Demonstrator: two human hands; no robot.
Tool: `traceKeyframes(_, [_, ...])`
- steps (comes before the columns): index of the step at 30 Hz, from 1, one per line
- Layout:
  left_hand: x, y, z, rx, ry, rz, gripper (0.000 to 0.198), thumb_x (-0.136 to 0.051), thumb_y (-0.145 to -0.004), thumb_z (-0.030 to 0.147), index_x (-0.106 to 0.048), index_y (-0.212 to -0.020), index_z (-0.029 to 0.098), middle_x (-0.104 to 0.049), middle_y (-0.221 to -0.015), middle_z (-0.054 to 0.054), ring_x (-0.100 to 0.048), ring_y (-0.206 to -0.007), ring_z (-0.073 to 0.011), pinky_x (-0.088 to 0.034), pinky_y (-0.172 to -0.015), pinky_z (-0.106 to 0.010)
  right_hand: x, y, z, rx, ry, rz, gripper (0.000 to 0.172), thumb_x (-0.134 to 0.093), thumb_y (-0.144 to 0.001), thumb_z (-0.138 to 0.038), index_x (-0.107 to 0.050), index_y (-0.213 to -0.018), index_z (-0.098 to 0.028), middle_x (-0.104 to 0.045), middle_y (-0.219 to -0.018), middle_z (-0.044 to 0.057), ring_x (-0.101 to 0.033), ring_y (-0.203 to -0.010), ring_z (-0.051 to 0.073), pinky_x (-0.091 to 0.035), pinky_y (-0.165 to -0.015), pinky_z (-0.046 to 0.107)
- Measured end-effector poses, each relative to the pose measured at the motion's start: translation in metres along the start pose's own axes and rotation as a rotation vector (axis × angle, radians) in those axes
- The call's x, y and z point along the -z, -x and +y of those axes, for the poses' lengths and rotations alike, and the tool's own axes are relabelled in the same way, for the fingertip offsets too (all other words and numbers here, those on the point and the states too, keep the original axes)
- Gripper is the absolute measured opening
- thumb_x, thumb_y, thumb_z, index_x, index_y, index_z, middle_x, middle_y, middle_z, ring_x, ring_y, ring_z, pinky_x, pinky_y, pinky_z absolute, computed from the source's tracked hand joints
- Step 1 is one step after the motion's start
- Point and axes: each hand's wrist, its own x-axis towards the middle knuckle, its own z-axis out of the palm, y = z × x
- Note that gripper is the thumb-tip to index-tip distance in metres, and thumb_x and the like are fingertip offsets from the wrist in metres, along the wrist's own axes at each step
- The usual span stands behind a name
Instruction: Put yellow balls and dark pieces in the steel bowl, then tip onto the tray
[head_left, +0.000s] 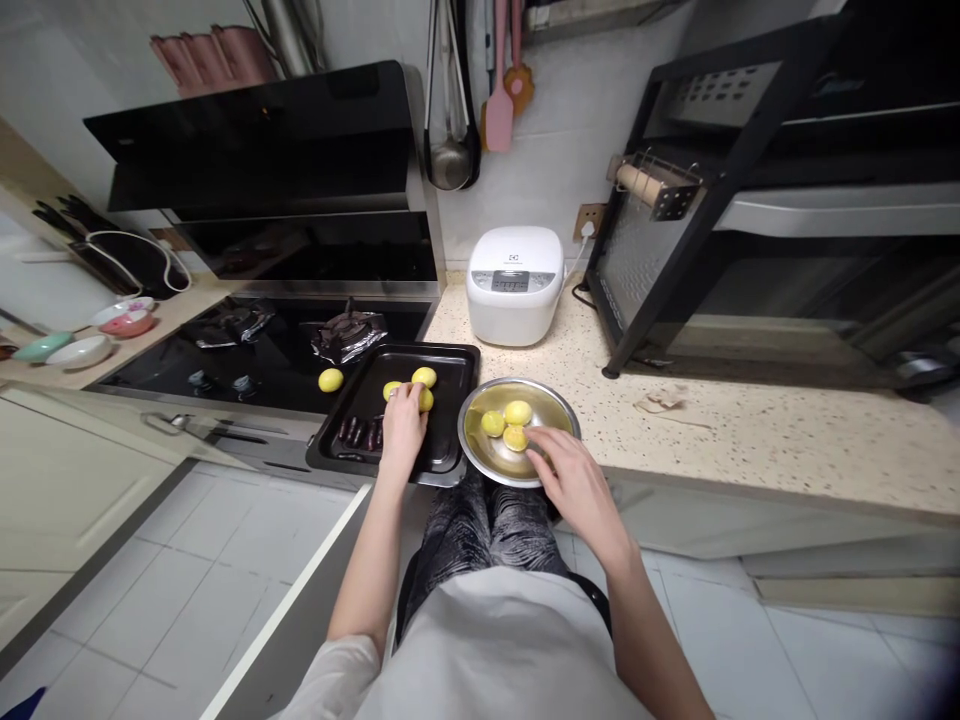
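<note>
On the black baking tray point(450, 375), my left hand point(406, 425) has its fingers closed around a lemon point(427, 400). Two more lemons lie close to those fingers, one at the back point(424, 376) and one partly covered on the left point(390, 390). Small, dark purple, elongated pieces point(358, 434) sit in the tray's left front part. My right hand point(574, 480) reaches into the steel bowl point(555, 400), thumb and fingers apart, fingertips at the edge of a lemon point(514, 438). Two other lemons point(517, 412) point(493, 424) rest beside it in the bowl.
A single lemon point(330, 380) lies on the black gas hob point(285, 350), left of the tray. Behind the bowl stands a white rice cooker point(515, 285). A black rack point(637, 220) rises at the right. Below the counter, a drawer point(300, 600) is pulled out.
</note>
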Motion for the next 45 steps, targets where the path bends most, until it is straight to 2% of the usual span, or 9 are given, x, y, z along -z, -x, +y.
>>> traceKeyframes(6, [0.004,0.0,-0.002,0.064,0.145,0.061,0.036,-0.077,-0.081,0.015,-0.061,-0.113,0.022,-0.065,-0.109,-0.008,-0.065,-0.108,-0.0302,-0.056,-0.093,-0.042,0.004,0.004,0.002,-0.004,-0.012,0.071,0.028,-0.048,-0.105,-0.026,-0.069,-0.123,-0.022,-0.074,-0.124,0.012,-0.068,-0.116,0.03,-0.055,-0.102,0.049])
traceKeyframes(11, [0.025,0.009,0.021,-0.065,0.584,0.172,0.038,-0.075,-0.083,0.02,-0.062,-0.119,0.022,-0.069,-0.11,-0.007,-0.068,-0.102,-0.0242,-0.058,-0.092,-0.038,0.004,0.004,0.001,0.0,-0.021,0.093,0.025,-0.049,-0.105,-0.025,-0.07,-0.12,-0.022,-0.075,-0.12,0.011,-0.069,-0.113,0.029,-0.055,-0.1,0.049])
traceKeyframes(13, [0.034,0.017,0.035,-0.156,0.733,0.1,0.036,-0.072,-0.086,0.023,-0.063,-0.121,0.022,-0.07,-0.115,-0.007,-0.068,-0.105,-0.0226,-0.058,-0.092,-0.035,0.003,0.004,0.0,0.004,-0.024,0.088,0.025,-0.05,-0.105,-0.025,-0.069,-0.12,-0.021,-0.075,-0.119,0.011,-0.069,-0.113,0.029,-0.055,-0.1,0.049])
traceKeyframes(16, [0.04,0.03,0.055,-0.263,0.822,-0.097,0.032,-0.071,-0.086,0.023,-0.065,-0.118,0.021,-0.072,-0.115,-0.007,-0.068,-0.104,-0.0223,-0.057,-0.092,-0.034,0.002,0.003,0.0,0.006,-0.026,0.077,0.026,-0.05,-0.105,-0.025,-0.07,-0.121,-0.021,-0.075,-0.119,0.012,-0.069,-0.112,0.03,-0.055,-0.1,0.05])
traceKeyframes(18, [0.039,0.036,0.065,-0.301,0.789,-0.18,0.033,-0.073,-0.084,0.021,-0.065,-0.116,0.02,-0.073,-0.113,-0.007,-0.069,-0.101,-0.0226,-0.056,-0.092,-0.034,0.001,0.004,0.0,0.002,-0.025,0.071,0.027,-0.05,-0.105,-0.025,-0.07,-0.122,-0.021,-0.075,-0.118,0.011,-0.069,-0.111,0.03,-0.056,-0.099,0.05])
traceKeyframes(22, [0.038,0.038,0.076,-0.33,0.598,-0.255,0.033,-0.072,-0.081,0.018,-0.063,-0.112,0.021,-0.074,-0.109,-0.008,-0.07,-0.097,-0.0249,-0.054,-0.089,-0.035,-0.002,0.004,0.002,0.006,-0.018,0.054,0.027,-0.051,-0.104,-0.025,-0.071,-0.122,-0.022,-0.075,-0.118,0.011,-0.069,-0.112,0.03,-0.056,-0.1,0.05])
traceKeyframes(28, [0.05,0.034,0.083,-0.327,0.359,-0.355,0.026,-0.069,-0.083,0.023,-0.062,-0.109,0.022,-0.073,-0.102,-0.006,-0.07,-0.093,-0.0259,-0.053,-0.081,-0.034,-0.005,0.004,0.005,0.012,-0.013,0.017,0.026,-0.052,-0.103,-0.022,-0.071,-0.122,-0.019,-0.075,-0.117,0.012,-0.068,-0.111,0.03,-0.055,-0.101,0.051])
traceKeyframes(33, [0.053,0.034,0.082,-0.343,0.286,-0.333,0.022,-0.065,-0.087,0.02,-0.064,-0.109,0.021,-0.073,-0.11,-0.007,-0.069,-0.101,-0.0268,-0.053,-0.089,-0.036,-0.007,0.002,0.005,0.012,-0.017,-0.026,0.026,-0.052,-0.104,-0.023,-0.071,-0.121,-0.019,-0.075,-0.116,0.012,-0.068,-0.11,0.029,-0.055,-0.1,0.051])
traceKeyframes(45, [0.033,0.036,0.078,-0.354,0.362,-0.242,0.021,-0.065,-0.089,0.014,-0.069,-0.108,0.023,-0.072,-0.113,-0.007,-0.07,-0.103,-0.0265,-0.054,-0.092,-0.039,-0.008,0.002,0.003,0.012,-0.007,-0.049,0.028,-0.049,-0.105,-0.027,-0.072,-0.119,-0.022,-0.075,-0.118,0.011,-0.068,-0.112,0.029,-0.054,-0.101,0.05])
